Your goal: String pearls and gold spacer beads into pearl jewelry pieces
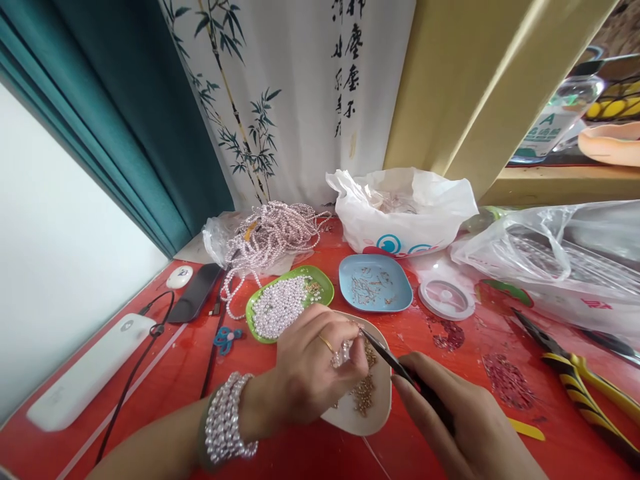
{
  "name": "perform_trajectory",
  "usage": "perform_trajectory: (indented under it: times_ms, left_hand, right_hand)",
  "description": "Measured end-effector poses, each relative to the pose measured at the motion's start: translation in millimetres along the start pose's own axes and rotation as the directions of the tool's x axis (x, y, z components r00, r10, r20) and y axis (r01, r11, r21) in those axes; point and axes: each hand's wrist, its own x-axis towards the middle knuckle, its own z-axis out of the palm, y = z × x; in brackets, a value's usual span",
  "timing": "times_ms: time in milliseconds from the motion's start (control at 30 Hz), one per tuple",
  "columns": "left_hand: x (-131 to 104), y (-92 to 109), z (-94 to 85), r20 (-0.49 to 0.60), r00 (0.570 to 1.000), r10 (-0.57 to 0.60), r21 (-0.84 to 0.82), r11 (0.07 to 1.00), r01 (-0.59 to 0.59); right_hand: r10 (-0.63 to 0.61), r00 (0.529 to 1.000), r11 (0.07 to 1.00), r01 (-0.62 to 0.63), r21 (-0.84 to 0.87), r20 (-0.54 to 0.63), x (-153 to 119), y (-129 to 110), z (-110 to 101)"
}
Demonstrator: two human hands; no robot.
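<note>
My left hand [320, 367], with a ring and a wrapped pearl-bead bracelet [227, 417] at the wrist, is pinched over a cream tray [380, 420]. A few shiny beads [343, 353] show between its thumb and fingers; how they are joined is hard to make out. My right hand [460, 413] is closed round slim, dark, pointed pliers [395, 363]. Their tip meets the left fingertips, and whatever small piece is there is too tiny to tell. Small gold beads [365, 393] lie in the cream tray, partly hidden under my left hand.
Beyond my hands are a green tray [327, 287] of pearl beads, a blue tray [347, 263] of small metal pieces and a round lidded box [447, 299]. Bead strands [280, 233] lie at the back. Yellow-black pliers [575, 380] and plastic bags [405, 220] are rightward; a power bank [90, 373] leftward.
</note>
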Motion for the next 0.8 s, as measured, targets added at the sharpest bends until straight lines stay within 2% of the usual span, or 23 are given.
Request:
perform_trajectory:
  times_ms: [133, 267, 367, 467, 800]
  left_hand:
    - [-1.4, 1.3, 1.0, -0.001, 1.0, -0.028, -0.015, 0.999, 0.028]
    - [-5.1, 1.9, 1.7, 0.02, 0.996, -0.088, -0.077, 0.993, 0.089]
    - [-5.8, 1.8, 0.6, 0.016, 0.992, -0.123, -0.135, 0.983, 0.124]
    - [-4.7, 0.9, -0.1, 0.014, 0.994, -0.108, -0.164, 0.98, 0.109]
    - [-5.3, -2.6, 3.9, 0.015, 0.998, -0.065, -0.116, 0.991, 0.066]
  right_hand:
    - [-0.073, 0.995, 0.989, 0.063, -0.136, -0.071, -0.5, 1.7, 2.6]
    - [-0.095, 0.991, 0.969, 0.07, -0.237, -0.092, -0.7, 3.1, 4.8]
    - [-0.111, 0.99, 0.973, 0.091, -0.215, -0.086, -0.3, 2.2, 3.9]
    - [-0.112, 0.991, 0.982, 0.099, -0.161, -0.078, 0.0, 0.6, 2.6]
    - [-0.014, 0.999, 0.997, 0.011, -0.07, -0.03, -0.2, -1.3, 2.0]
